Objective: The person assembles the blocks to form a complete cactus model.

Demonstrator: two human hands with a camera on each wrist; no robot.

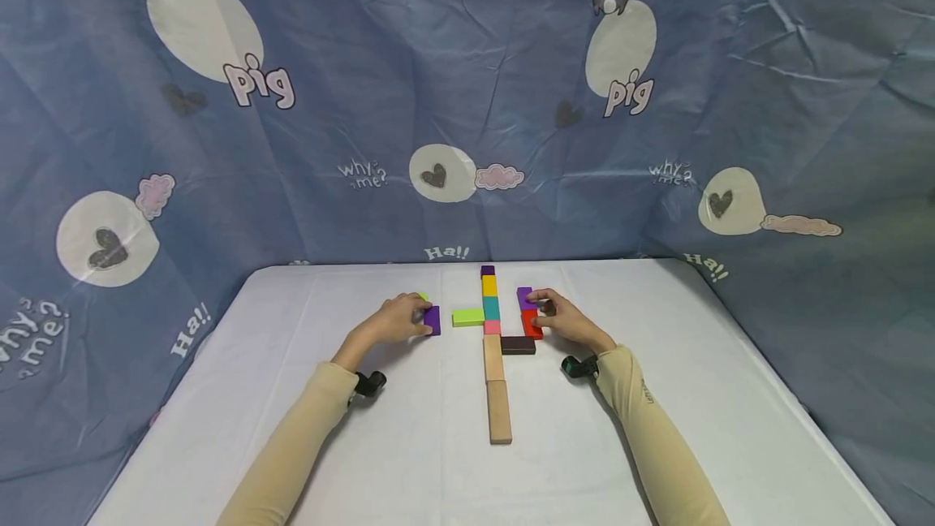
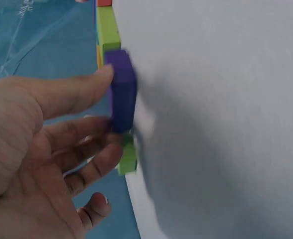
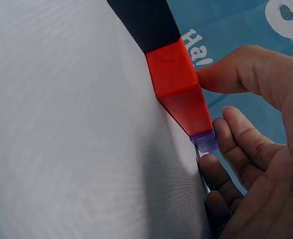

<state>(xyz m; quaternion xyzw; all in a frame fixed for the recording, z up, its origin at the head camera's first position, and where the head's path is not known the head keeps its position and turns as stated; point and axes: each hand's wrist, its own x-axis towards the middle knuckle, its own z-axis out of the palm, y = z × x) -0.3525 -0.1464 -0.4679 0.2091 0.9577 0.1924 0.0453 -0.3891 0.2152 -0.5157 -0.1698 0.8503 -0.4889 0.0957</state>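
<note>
My left hand pinches a dark purple block between thumb and fingers, left of the row. A green block shows just beyond those fingers. Over on the right, a red block and a purple block stand end to end. My right hand is at their right side, its thumb touching the red block and its fingers beside the purple one; in the right wrist view the fingers are loosely bent.
A row of wooden blocks, then pink, teal, yellow and dark purple ones, runs up the white table. A lime green block juts left from it, a dark brown block right. Printed blue cloth hangs behind.
</note>
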